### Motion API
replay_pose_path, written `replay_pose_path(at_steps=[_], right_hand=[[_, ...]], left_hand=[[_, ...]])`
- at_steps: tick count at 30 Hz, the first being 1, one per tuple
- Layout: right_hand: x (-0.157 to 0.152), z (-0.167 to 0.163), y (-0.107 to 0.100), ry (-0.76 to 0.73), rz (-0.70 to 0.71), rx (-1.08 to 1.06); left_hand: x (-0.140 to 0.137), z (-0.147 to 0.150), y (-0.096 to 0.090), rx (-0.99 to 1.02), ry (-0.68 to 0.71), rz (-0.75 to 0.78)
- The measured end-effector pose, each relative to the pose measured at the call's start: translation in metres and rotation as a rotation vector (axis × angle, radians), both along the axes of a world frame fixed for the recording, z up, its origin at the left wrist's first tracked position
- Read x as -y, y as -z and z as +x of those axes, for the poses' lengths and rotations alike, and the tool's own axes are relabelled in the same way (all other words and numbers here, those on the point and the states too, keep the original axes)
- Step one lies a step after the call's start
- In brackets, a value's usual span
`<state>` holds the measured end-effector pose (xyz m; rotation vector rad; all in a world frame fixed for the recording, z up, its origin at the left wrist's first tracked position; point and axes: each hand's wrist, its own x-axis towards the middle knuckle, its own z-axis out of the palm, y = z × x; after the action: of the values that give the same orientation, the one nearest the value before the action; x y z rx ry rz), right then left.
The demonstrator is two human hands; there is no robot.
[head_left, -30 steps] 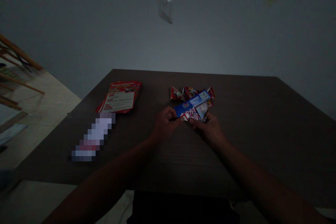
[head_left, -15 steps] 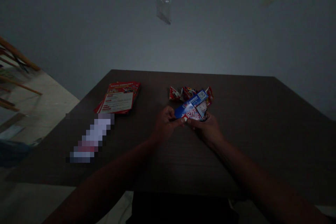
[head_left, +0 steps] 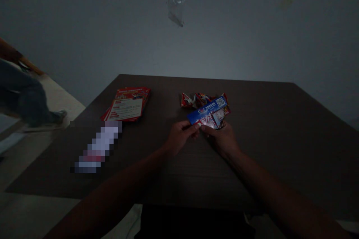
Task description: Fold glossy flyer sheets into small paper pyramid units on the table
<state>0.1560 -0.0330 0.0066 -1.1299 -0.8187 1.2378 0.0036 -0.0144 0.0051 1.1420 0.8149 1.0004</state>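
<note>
the dark bench (head_left: 280, 138) fills the middle of the frame, under a grey wall. left of centre lies a stack of red leaflets (head_left: 127, 104); at the left edge a person's leg and shoe (head_left: 33, 108) show on the floor. just above centre sits a small heap of folded red papers (head_left: 196, 99). in front of it the blue and red leaflet (head_left: 209, 114) is held just off the bench, tilted. the step in hand looks like folding it; the next move calls for a firm, even crease. the left hand (head_left: 179, 138) pinches its lower left corner, grip closed; the right hand (head_left: 223, 138) clasps it from below, fingers curled round it.
</note>
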Motion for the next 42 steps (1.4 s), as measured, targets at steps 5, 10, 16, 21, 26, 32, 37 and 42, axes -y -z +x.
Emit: replay_pose_path(at_steps=[5,10,16,21,26,32,37,42], right_hand=[[0.001,-0.002,0.000,0.022,-0.004,0.044],[0.001,-0.003,0.003,0.022,0.011,0.029],[0.000,-0.001,0.003,0.042,-0.001,0.046],[-0.002,0.001,0.005,-0.002,0.015,0.034],[-0.001,0.000,0.010,-0.044,0.021,0.053],[-0.002,-0.003,0.011,0.012,0.030,0.038],[-0.001,-0.003,0.005,-0.024,0.043,0.053],[0.001,-0.001,0.002,-0.016,0.032,0.099]], left_hand=[[0.000,-0.001,-0.004,-0.069,-0.047,0.025],[0.001,0.000,-0.009,-0.051,-0.060,-0.037],[0.000,-0.002,-0.008,-0.062,-0.011,-0.016],[0.001,-0.003,-0.010,-0.154,-0.019,0.078],[0.002,-0.003,-0.012,-0.185,-0.043,0.094],[0.003,-0.002,-0.012,-0.131,-0.037,0.079],[0.002,-0.002,-0.009,-0.094,-0.001,0.042],[0.000,-0.003,-0.010,-0.116,0.004,0.048]])
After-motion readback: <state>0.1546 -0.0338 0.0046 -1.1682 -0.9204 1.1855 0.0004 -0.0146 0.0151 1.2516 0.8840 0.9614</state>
